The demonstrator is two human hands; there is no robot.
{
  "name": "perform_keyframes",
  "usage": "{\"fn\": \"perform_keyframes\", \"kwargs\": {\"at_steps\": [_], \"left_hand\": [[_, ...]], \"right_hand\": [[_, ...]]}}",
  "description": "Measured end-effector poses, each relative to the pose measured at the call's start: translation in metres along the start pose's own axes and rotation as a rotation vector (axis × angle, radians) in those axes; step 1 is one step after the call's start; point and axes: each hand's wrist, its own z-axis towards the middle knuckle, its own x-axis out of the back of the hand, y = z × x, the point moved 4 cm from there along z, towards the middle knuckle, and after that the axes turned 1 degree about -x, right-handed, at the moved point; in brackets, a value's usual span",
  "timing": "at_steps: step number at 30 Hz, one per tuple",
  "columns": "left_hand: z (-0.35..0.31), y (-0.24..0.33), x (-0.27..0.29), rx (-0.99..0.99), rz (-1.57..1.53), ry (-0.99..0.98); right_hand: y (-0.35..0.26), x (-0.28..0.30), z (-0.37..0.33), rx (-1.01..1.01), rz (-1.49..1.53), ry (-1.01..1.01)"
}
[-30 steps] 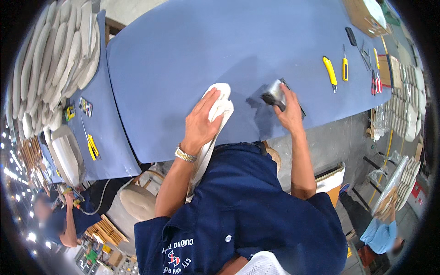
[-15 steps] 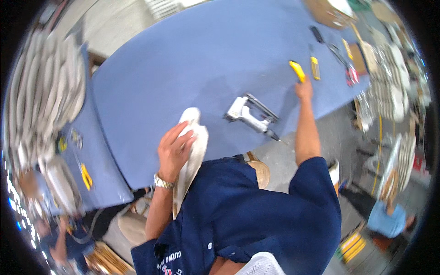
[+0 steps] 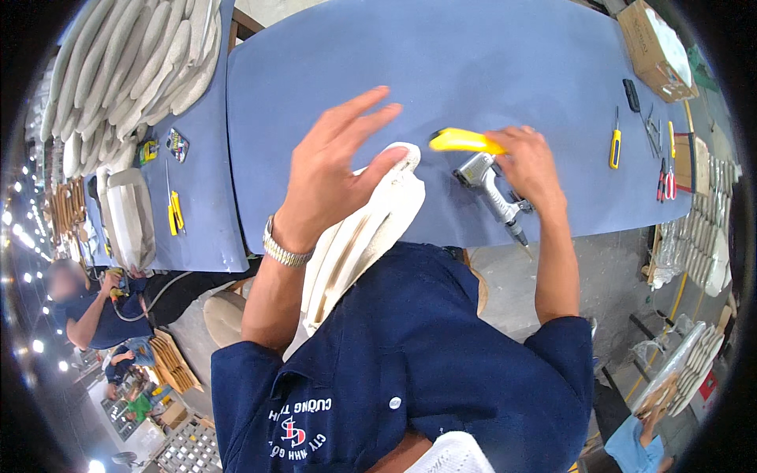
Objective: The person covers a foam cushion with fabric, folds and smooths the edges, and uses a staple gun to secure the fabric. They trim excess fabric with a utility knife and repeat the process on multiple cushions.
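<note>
My right hand [image 3: 532, 167] is closed round the end of a yellow utility knife [image 3: 464, 141], held above the table with its black tip toward the left. My left hand [image 3: 322, 177] is raised with its fingers spread, its thumb over the top of a long off-white upholstered piece [image 3: 369, 225]. That piece leans up against my body at the table's near edge, a lengthwise fold or gap showing along it. Just under my right hand lies a silver-grey staple gun [image 3: 495, 197], partly hidden by the hand, its hose fitting toward the near edge.
Blue-covered table [image 3: 331, 55]. At right are a yellow screwdriver [image 3: 615, 148], red-handled scissors [image 3: 670, 183] and a cardboard box [image 3: 656, 55]. Stacked upholstered pieces [image 3: 134, 63] and yellow-handled tools [image 3: 174, 213] occupy the left table. A co-worker [image 3: 98, 307] is at lower left.
My right hand has brought the utility knife leftward, from the table's right part to above the staple gun. My left hand has lifted and opened away from the upholstered piece. The view has shifted.
</note>
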Motion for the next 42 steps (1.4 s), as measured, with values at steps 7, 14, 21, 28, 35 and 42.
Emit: {"fn": "perform_keyframes", "kwargs": {"at_steps": [7,14,21,28,35,42], "left_hand": [[-0.028,-0.014,-0.052,0.214,-0.21,-0.296],[-0.084,-0.059,-0.013,0.756,-0.355,0.086],[-0.143,-0.058,-0.004,0.682,-0.157,-0.105],[-0.127,-0.026,-0.023,0.42,-0.018,-0.148],[-0.121,-0.015,-0.031,0.452,0.1,-0.411],[-0.111,-0.008,-0.041,0.422,0.176,-0.451]], "right_hand": [[-0.117,0.04,0.006,0.389,0.039,0.198],[-0.13,-0.005,-0.011,0.068,0.466,0.375],[-0.162,-0.096,-0.029,-0.261,0.663,0.301],[-0.151,-0.127,-0.029,-0.269,0.961,0.427],[-0.14,-0.144,-0.024,-0.265,1.221,0.38],[-0.13,-0.138,-0.022,-0.277,1.172,0.372]]}}
